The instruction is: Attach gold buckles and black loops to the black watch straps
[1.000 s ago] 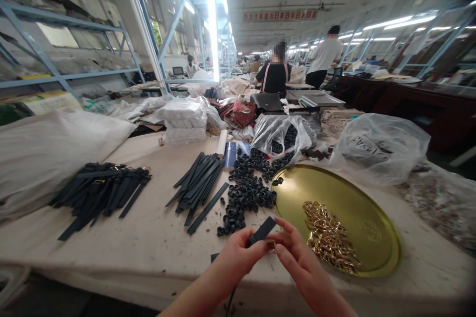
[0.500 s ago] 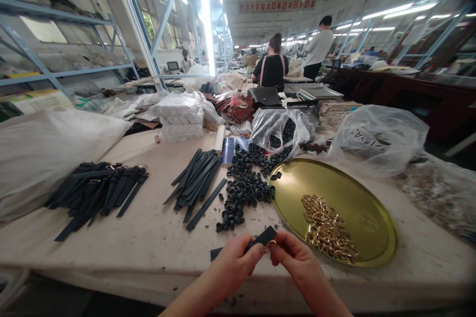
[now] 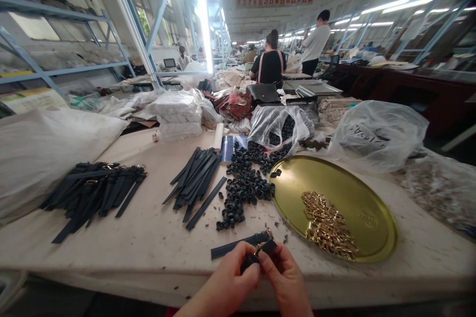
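Both grips pinch one end of the flat black leather strap (image 3: 238, 246), with a small gold metal buckle (image 3: 260, 246) between my left hand (image 3: 232, 285) and right hand (image 3: 284, 277). The strap's long axis runs left from the grips, along the bench (image 3: 122, 242). More buckles lie right, in the round gold tray (image 3: 368, 218).

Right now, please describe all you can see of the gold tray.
The gold tray is round, shallow and shiny, metal by its look, with a low rim and a faint emblem near its right side. It lies flat on the table, right of the black loops. A heap of small gold buckles sits in it. No hand touches it.
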The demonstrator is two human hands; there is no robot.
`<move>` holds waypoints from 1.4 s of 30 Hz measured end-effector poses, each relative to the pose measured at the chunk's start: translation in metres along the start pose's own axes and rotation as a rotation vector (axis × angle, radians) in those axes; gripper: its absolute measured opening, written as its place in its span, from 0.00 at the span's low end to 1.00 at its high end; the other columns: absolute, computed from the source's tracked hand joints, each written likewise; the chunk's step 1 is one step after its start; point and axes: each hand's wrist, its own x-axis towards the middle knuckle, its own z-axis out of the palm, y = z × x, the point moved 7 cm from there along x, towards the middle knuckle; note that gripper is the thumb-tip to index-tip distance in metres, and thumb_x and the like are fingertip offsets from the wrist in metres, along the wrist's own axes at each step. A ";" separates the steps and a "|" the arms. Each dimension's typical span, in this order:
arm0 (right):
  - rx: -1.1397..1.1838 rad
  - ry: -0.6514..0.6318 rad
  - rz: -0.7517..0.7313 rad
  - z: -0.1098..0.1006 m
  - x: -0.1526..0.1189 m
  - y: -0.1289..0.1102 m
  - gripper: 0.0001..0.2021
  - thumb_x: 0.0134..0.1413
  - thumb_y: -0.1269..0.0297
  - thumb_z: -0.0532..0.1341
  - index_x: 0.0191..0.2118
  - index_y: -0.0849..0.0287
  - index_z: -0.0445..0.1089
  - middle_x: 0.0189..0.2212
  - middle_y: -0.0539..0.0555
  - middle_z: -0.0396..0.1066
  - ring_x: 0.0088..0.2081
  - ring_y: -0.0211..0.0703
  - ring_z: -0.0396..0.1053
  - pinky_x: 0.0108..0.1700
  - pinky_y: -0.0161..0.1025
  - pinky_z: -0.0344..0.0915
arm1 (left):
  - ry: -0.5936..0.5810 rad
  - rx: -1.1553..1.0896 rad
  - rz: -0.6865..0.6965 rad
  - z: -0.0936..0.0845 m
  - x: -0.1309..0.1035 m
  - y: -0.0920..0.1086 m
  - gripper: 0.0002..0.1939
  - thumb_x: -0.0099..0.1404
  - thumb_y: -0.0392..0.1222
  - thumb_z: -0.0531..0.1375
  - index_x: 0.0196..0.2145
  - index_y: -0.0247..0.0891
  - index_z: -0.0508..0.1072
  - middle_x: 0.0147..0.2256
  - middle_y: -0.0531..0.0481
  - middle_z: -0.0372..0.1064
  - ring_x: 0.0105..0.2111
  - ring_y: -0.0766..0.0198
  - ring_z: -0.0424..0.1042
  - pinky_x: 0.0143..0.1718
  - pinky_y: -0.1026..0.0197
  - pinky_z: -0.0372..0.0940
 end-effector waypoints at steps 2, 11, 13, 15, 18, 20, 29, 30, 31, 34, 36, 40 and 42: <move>-0.080 -0.036 -0.025 -0.001 -0.001 0.001 0.12 0.40 0.55 0.65 0.27 0.59 0.69 0.22 0.48 0.70 0.26 0.38 0.66 0.28 0.33 0.64 | -0.017 -0.061 -0.037 0.002 0.000 -0.005 0.07 0.59 0.42 0.50 0.29 0.36 0.61 0.19 0.58 0.58 0.19 0.72 0.55 0.21 0.69 0.52; 0.059 -0.205 0.209 0.014 -0.008 0.002 0.13 0.47 0.54 0.60 0.28 0.60 0.66 0.19 0.47 0.63 0.22 0.35 0.59 0.26 0.34 0.60 | -0.098 -0.251 -0.118 0.006 0.002 -0.024 0.11 0.55 0.49 0.53 0.27 0.37 0.60 0.18 0.59 0.59 0.13 0.76 0.51 0.13 0.71 0.46; 0.002 -0.216 0.195 0.015 -0.008 0.001 0.13 0.48 0.53 0.58 0.28 0.60 0.65 0.19 0.47 0.62 0.21 0.35 0.59 0.25 0.34 0.60 | -0.122 -0.298 -0.117 0.007 0.002 -0.023 0.13 0.53 0.51 0.54 0.27 0.38 0.59 0.18 0.59 0.59 0.13 0.76 0.51 0.13 0.71 0.46; -0.163 -0.169 0.096 0.008 -0.008 -0.004 0.13 0.50 0.53 0.56 0.27 0.59 0.65 0.19 0.47 0.62 0.22 0.36 0.59 0.26 0.34 0.60 | -0.140 -0.327 -0.128 0.008 0.002 -0.024 0.14 0.53 0.52 0.54 0.26 0.38 0.59 0.18 0.58 0.60 0.12 0.76 0.50 0.12 0.71 0.44; -0.497 -0.118 -0.233 0.002 -0.010 -0.025 0.11 0.51 0.57 0.55 0.26 0.57 0.66 0.22 0.50 0.65 0.27 0.40 0.63 0.30 0.36 0.61 | -0.146 -0.319 -0.146 0.008 0.002 -0.027 0.13 0.52 0.50 0.55 0.26 0.38 0.59 0.19 0.58 0.62 0.12 0.76 0.51 0.13 0.71 0.44; -0.630 -0.143 -0.426 0.005 -0.015 -0.035 0.08 0.51 0.61 0.55 0.27 0.57 0.66 0.26 0.51 0.66 0.31 0.42 0.64 0.34 0.36 0.61 | -0.125 -0.274 -0.128 0.007 0.002 -0.028 0.12 0.52 0.48 0.56 0.25 0.37 0.59 0.19 0.59 0.59 0.14 0.76 0.52 0.14 0.71 0.46; -0.456 -0.172 -0.093 0.000 0.004 -0.007 0.06 0.45 0.62 0.59 0.27 0.58 0.64 0.22 0.48 0.65 0.25 0.40 0.64 0.28 0.36 0.62 | 0.006 0.044 -0.055 -0.002 -0.002 -0.016 0.12 0.56 0.48 0.54 0.25 0.36 0.63 0.22 0.57 0.58 0.21 0.72 0.56 0.20 0.71 0.51; -0.416 -0.189 -0.070 0.001 0.005 -0.005 0.06 0.45 0.62 0.59 0.28 0.59 0.64 0.22 0.48 0.65 0.25 0.40 0.63 0.28 0.36 0.62 | 0.000 0.038 -0.054 -0.001 -0.002 -0.016 0.12 0.57 0.48 0.54 0.26 0.35 0.64 0.22 0.56 0.59 0.21 0.72 0.57 0.19 0.71 0.51; -0.374 -0.211 -0.046 0.003 0.005 -0.004 0.07 0.46 0.61 0.59 0.29 0.59 0.65 0.22 0.48 0.66 0.25 0.39 0.63 0.28 0.37 0.62 | -0.010 0.022 -0.056 -0.001 -0.001 -0.017 0.11 0.57 0.47 0.53 0.26 0.35 0.65 0.23 0.56 0.60 0.20 0.72 0.57 0.19 0.71 0.52; -0.271 -0.266 0.034 0.008 0.004 -0.003 0.09 0.46 0.59 0.59 0.30 0.59 0.65 0.21 0.47 0.65 0.23 0.38 0.62 0.27 0.36 0.61 | -0.037 -0.048 -0.076 0.001 0.001 -0.021 0.10 0.58 0.45 0.51 0.27 0.35 0.64 0.24 0.54 0.62 0.18 0.74 0.55 0.17 0.71 0.51; -0.245 -0.282 0.077 0.010 0.001 -0.004 0.09 0.46 0.59 0.59 0.31 0.59 0.65 0.21 0.47 0.65 0.23 0.37 0.62 0.28 0.36 0.61 | -0.044 -0.092 -0.089 0.002 0.003 -0.025 0.10 0.58 0.45 0.50 0.26 0.35 0.64 0.23 0.54 0.62 0.16 0.74 0.54 0.16 0.71 0.50; -0.350 -0.230 -0.024 0.008 -0.005 -0.011 0.09 0.49 0.58 0.57 0.31 0.58 0.66 0.23 0.49 0.65 0.26 0.40 0.63 0.30 0.37 0.62 | -0.041 -0.108 -0.108 0.004 0.006 -0.029 0.09 0.56 0.45 0.50 0.26 0.36 0.62 0.23 0.55 0.61 0.15 0.74 0.54 0.15 0.71 0.50; -0.492 -0.155 -0.201 0.004 -0.008 -0.019 0.07 0.47 0.59 0.58 0.29 0.57 0.66 0.26 0.51 0.66 0.30 0.42 0.64 0.32 0.37 0.61 | 0.008 -0.036 -0.080 0.002 0.005 -0.026 0.08 0.56 0.43 0.50 0.24 0.36 0.62 0.22 0.56 0.60 0.18 0.73 0.55 0.18 0.70 0.51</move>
